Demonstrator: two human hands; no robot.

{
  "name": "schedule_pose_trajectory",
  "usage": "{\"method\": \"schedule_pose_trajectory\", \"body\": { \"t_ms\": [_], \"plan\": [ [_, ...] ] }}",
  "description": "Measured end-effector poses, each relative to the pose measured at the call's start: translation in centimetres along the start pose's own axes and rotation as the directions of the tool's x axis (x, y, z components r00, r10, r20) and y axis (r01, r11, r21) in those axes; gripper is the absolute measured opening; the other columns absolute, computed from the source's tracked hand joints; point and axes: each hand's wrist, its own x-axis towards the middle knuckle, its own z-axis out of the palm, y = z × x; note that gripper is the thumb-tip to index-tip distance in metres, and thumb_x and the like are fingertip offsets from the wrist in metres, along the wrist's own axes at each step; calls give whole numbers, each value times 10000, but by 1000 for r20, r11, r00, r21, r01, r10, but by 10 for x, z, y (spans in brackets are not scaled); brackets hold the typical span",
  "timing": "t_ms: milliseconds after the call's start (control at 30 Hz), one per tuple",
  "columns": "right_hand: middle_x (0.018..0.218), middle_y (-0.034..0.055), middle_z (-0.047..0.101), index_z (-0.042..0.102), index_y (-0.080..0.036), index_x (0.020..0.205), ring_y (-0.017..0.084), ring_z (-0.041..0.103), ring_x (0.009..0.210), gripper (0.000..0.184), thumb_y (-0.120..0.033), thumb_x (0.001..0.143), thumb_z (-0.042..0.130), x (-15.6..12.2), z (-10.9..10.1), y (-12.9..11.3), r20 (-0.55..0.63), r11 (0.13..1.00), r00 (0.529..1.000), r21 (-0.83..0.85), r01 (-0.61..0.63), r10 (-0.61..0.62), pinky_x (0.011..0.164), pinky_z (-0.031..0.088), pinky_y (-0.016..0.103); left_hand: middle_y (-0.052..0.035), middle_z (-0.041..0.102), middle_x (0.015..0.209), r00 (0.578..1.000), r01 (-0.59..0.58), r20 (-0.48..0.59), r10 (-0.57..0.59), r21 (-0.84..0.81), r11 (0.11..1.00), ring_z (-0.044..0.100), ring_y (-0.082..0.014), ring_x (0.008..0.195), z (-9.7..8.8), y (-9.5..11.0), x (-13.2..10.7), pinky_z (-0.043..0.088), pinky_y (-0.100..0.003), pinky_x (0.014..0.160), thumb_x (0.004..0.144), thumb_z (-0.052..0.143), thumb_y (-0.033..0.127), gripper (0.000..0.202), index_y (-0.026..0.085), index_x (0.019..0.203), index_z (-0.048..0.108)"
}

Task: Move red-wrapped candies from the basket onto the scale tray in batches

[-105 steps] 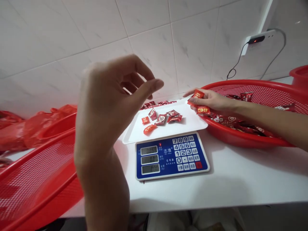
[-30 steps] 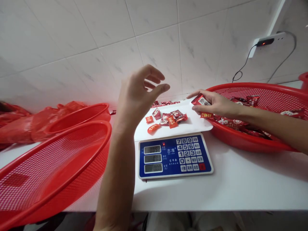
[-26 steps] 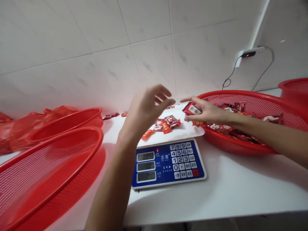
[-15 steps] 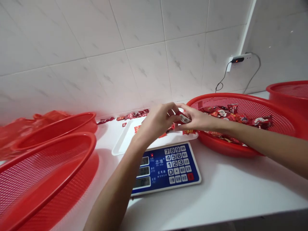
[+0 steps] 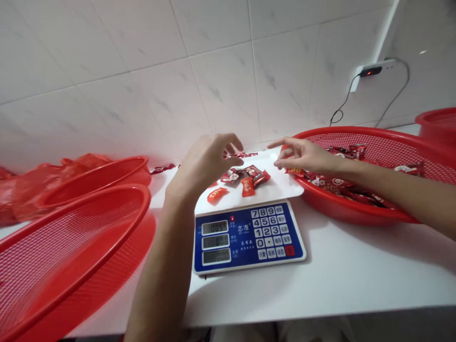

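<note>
My left hand (image 5: pixel 210 164) hovers over the left part of the white scale tray (image 5: pixel 276 187), thumb and fingers apart, holding nothing I can see. Several wrapped candies lie on the tray near it: dark red ones (image 5: pixel 253 173) and an orange-red one (image 5: pixel 248 187). Over the tray's right edge, my right hand (image 5: pixel 306 156) is open, its thumb and forefinger spread. A red candy with yellow print (image 5: pixel 294 171) shows just under its palm; whether it touches the hand I cannot tell. The blue scale panel (image 5: pixel 249 237) lies in front of the tray.
A red mesh basket (image 5: pixel 351 216) with many wrapped candies stands at the right, another (image 5: pixel 436 118) behind it. Two red baskets (image 5: pixel 142 190) occupy the left, beside red plastic bags (image 5: pixel 67 175). More candies (image 5: pixel 162 168) lie along the tiled wall. A power strip (image 5: pixel 374 71) hangs there.
My hands have drawn apart, the left moving left and the right moving right. The dark wrapped candy between them has left my fingers. The view has shifted slightly.
</note>
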Motion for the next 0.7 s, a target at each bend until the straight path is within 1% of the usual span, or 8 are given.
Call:
{"method": "schedule_pose_trajectory", "body": {
  "t_ms": [67,133,267,367,500,700],
  "plan": [
    [780,24,639,578,-179,1248,192,612,761,620,-407,708,778,0,0,0,-11,1000,1000,-24,-6,6,661,486,334,-24,702,840,998,-47,-34,46,-35,998,653,-182,790,-2,3,-3,493,-305,692,781,710,218,112,222,892,700],
    [791,28,647,587,-187,1246,195,615,764,614,-425,712,773,-1,-1,1,-13,998,1000,-58,-17,16,671,489,343,-17,696,847,997,-61,-48,58,-52,997,654,-176,806,-5,5,-6,499,-303,712,786,721,211,125,225,909,703],
    [825,29,661,590,-212,1244,197,626,780,585,-452,735,754,-1,-1,1,8,997,1000,-78,-11,11,697,500,354,-9,695,841,999,-23,-36,21,-49,999,657,-174,804,-9,8,-9,506,-309,719,795,724,179,125,232,905,700],
    [819,28,659,601,-212,1231,193,624,764,581,-452,725,758,-1,-1,0,-5,996,1000,-90,-18,18,690,497,352,-8,696,836,1000,-4,-19,3,-41,999,658,-181,791,-11,11,-10,505,-311,693,793,727,185,122,239,898,697],
    [792,32,658,615,-201,1212,205,625,774,588,-456,705,766,-2,0,-2,-29,995,999,-90,-29,26,689,494,358,-8,700,832,1000,5,-13,-5,-37,999,659,-179,776,-10,13,-11,495,-306,663,797,721,183,119,235,903,704],
    [794,29,649,611,-207,1221,201,621,781,586,-451,713,769,-1,-1,1,-7,998,1000,-69,-15,14,665,488,338,-11,710,832,1000,5,8,-5,-20,1000,658,-174,752,-8,15,-10,477,-294,633,799,705,186,116,230,907,704]
  ]
}}
